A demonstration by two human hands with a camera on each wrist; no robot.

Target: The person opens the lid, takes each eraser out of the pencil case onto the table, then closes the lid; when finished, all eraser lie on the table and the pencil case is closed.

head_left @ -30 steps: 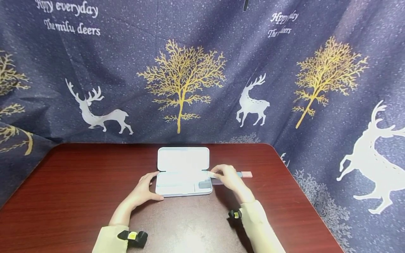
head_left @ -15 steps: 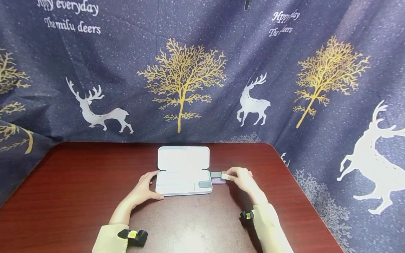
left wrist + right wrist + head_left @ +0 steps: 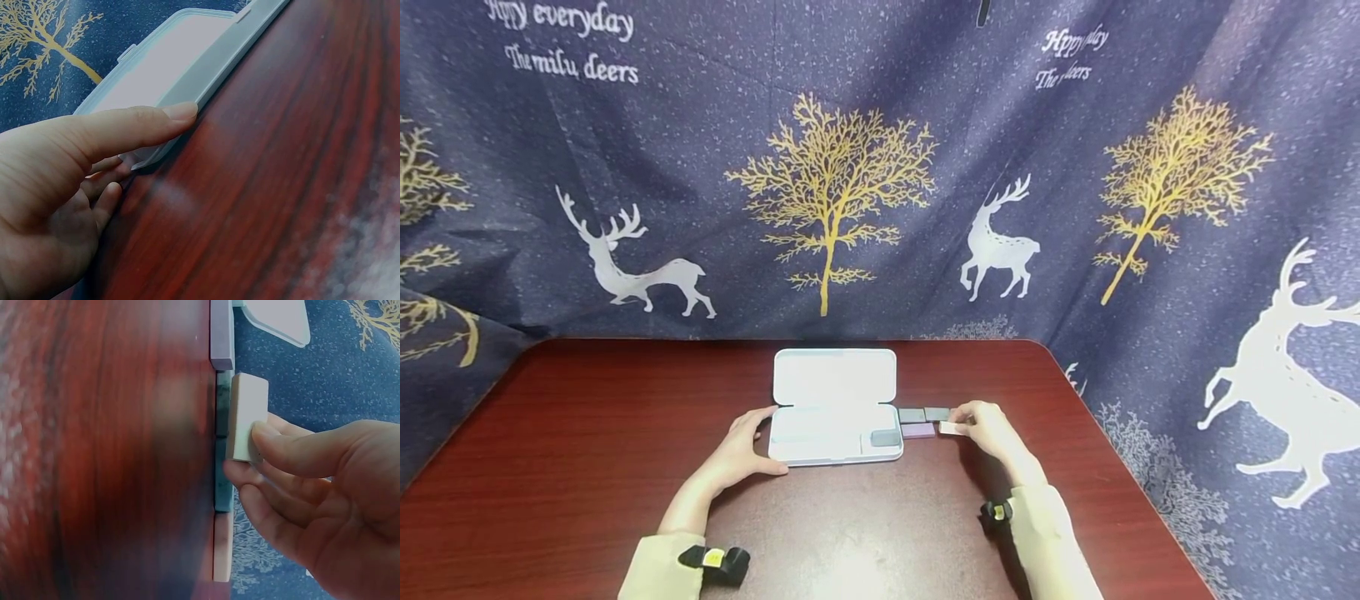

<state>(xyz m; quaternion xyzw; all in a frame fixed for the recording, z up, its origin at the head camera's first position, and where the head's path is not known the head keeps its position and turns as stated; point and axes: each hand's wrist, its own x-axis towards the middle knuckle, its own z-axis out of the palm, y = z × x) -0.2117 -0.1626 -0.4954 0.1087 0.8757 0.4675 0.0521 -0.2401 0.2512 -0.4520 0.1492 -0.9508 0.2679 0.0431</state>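
Observation:
A white pencil case lies open on the table with its lid back. My left hand holds its left end, thumb at the front edge and fingers around the back corner. A grey eraser-like block is in the case's right compartment. Between thumb and fingers my right hand pinches a white eraser, right of the case. Near it are a purple block, a dark grey block and a blue-green block. A pinkish block shows only in the right wrist view.
The reddish-brown table extends around the case, its far edge meeting a dark blue curtain with deer and trees. Glare brightens the table's front middle.
My right hand has moved rightward, away from the case's right end, with the white eraser, uncovering the purple and dark grey blocks. My left hand and the case have stayed put.

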